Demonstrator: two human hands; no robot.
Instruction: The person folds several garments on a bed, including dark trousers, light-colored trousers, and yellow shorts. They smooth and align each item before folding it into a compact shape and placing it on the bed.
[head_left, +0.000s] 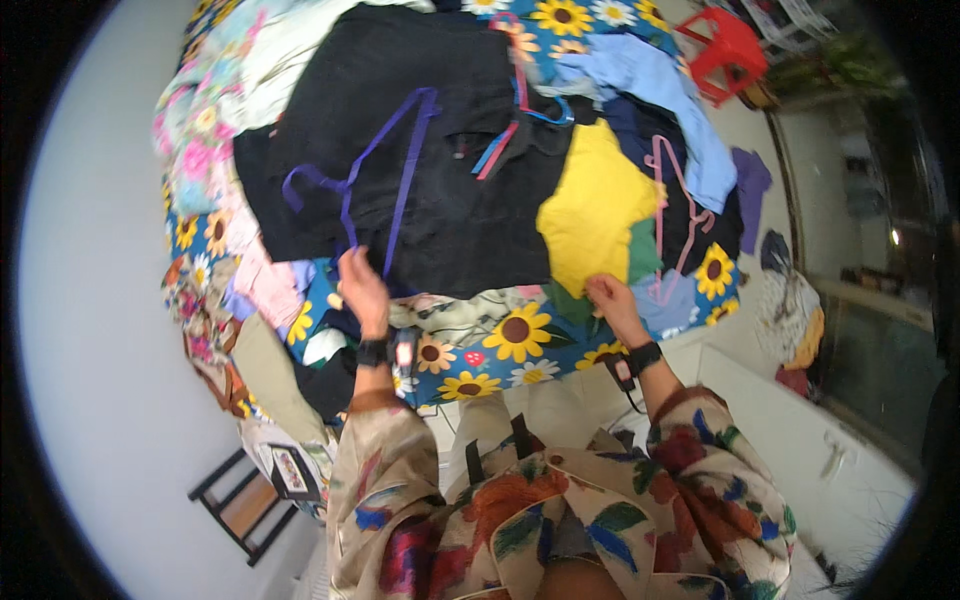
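Observation:
A black garment (465, 225) lies spread over a pile of clothes in front of me. On it rests a purple clothes hanger (409, 169), its hook towards the left. My left hand (363, 289) is at the hanger's near end, the fingers touching or gripping it; which of the two is unclear. To the right, my right hand (611, 298) is at the lower edge of a yellow garment (592, 210), fingertips close together; whether they pinch the cloth does not show. A pink hanger (660, 217) lies further right, and pink and blue hangers (519, 90) lie at the top of the black garment.
Clothes cover much of a bed or table with a sunflower-print cover (517, 334). A red plastic stool (724, 56) stands at the upper right, a white cabinet (787, 420) at the lower right. At the lower left is a dark-framed rack or chair (244, 506) beside the wall.

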